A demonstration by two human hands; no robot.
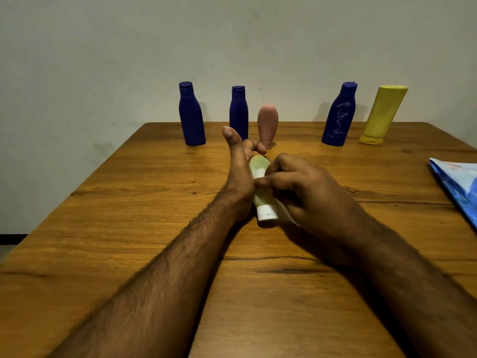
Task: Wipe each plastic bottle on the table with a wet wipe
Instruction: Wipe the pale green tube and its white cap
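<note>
A pale green bottle (260,200) with a white cap lies at the middle of the wooden table (129,202), cap toward me. My left hand (240,171) holds it from the left, thumb raised and fingers curled round its far end. My right hand (307,187) grips it from the right with curled fingers, pinching a small white wet wipe (259,173) against the bottle's body. Along the far edge stand a blue bottle (192,115), a second blue bottle (238,112), a pink bottle (267,124), a scuffed blue bottle (339,115) and a yellow bottle (383,115).
A blue and white wipe pack (459,184) lies at the table's right edge. A plain wall stands right behind the row of bottles. Both forearms stretch across the near half of the table.
</note>
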